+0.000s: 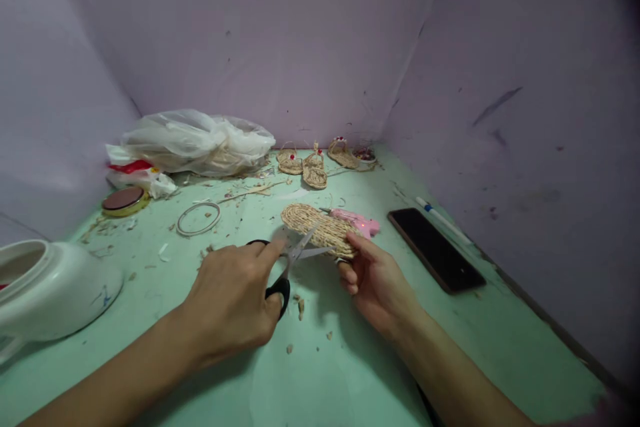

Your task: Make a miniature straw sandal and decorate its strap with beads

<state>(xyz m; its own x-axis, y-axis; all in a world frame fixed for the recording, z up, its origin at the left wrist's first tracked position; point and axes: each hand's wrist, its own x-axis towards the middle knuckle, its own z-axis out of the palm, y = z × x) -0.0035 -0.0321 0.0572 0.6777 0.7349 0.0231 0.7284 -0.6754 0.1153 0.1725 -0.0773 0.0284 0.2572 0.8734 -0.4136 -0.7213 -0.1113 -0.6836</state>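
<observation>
My left hand (233, 300) is closed around the black handles of a pair of scissors (295, 260), whose blades are parted at the near edge of a woven straw sole (317, 227). My right hand (373, 277) grips the right end of that oval sole and holds it just above the green table (310, 373). Small straw clippings (301, 310) lie on the table below the scissors.
A pink glue gun (357, 221) lies behind the sole. A black phone (435, 248) and a pen (443, 219) lie to the right. Small straw sandals (313, 167), a plastic bag (197, 141), a metal ring (199, 219), a round tin (124, 201) and a white appliance (50, 287) sit around.
</observation>
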